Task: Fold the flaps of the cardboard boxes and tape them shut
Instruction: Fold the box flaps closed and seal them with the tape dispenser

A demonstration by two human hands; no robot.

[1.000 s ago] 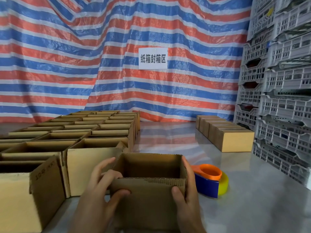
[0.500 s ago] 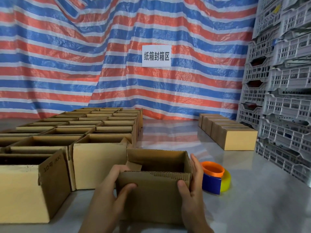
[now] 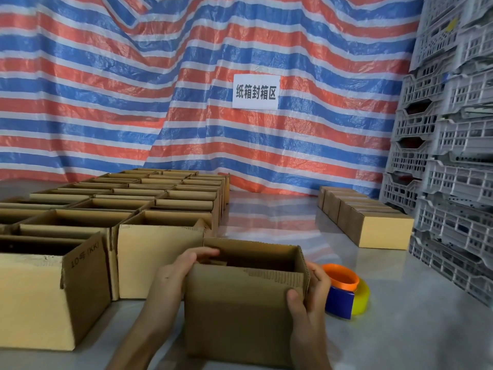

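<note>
While both hands grip it, the cardboard box (image 3: 240,311) stands upright on the grey table (image 3: 400,329), its top open, right in front of the person. The left hand (image 3: 170,279) curls over the box's upper left edge, fingertips hooked inside the opening. The right hand (image 3: 309,297) clasps the box's right front corner, thumb pressed on the front face, fingers wrapped round the side. Just right of the box, behind that hand, sits a tape dispenser (image 3: 344,292) in orange, blue and yellow. Left of the box stands a block of open boxes (image 3: 80,222), packed in rows. Beyond the box to the right, well apart, runs a row of closed boxes (image 3: 378,231), with grey crates (image 3: 453,182) stacked past them.
</note>
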